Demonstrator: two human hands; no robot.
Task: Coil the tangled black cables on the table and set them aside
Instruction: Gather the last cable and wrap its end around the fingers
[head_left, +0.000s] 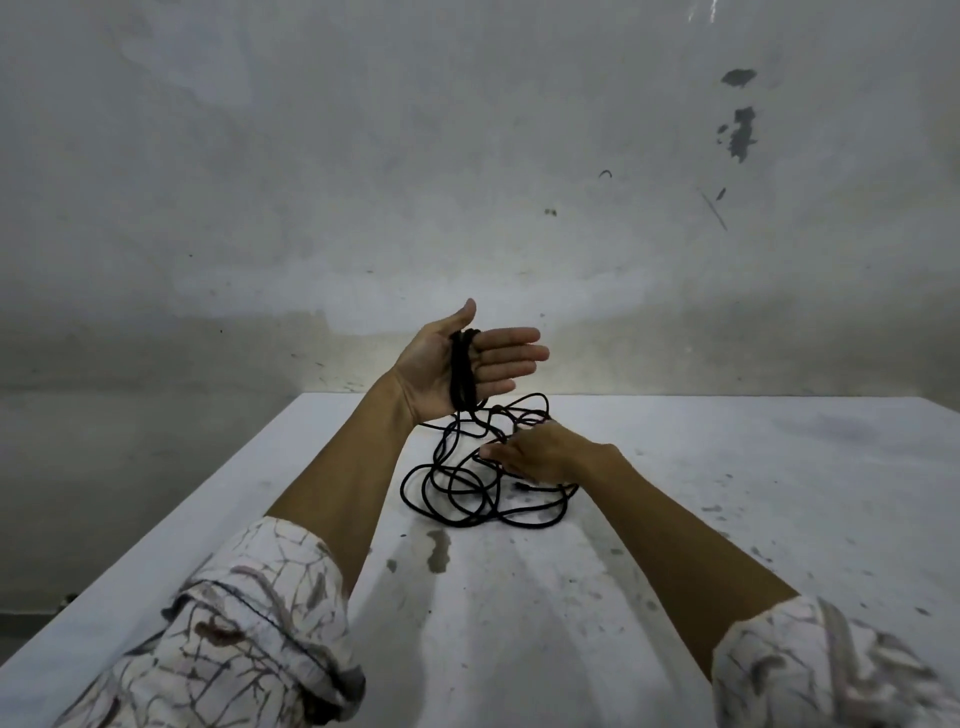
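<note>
The left hand (457, 364) was raised palm-up with fingers straight and released, several turns of black cable (464, 374) wrapped around the palm. The right hand (540, 449) hovered low over the loose tangle (483, 483); whether its fingertips pinched a strand could not be told. With nothing clamping the wraps, they could slide off the flat palm if the next pull snagged on a crossing loop, and a hard tug might tighten a knot. The cable was thin, matte black and limp, its unwound part lying in overlapping loops on the stained white table (727, 519), just below the left hand
</note>
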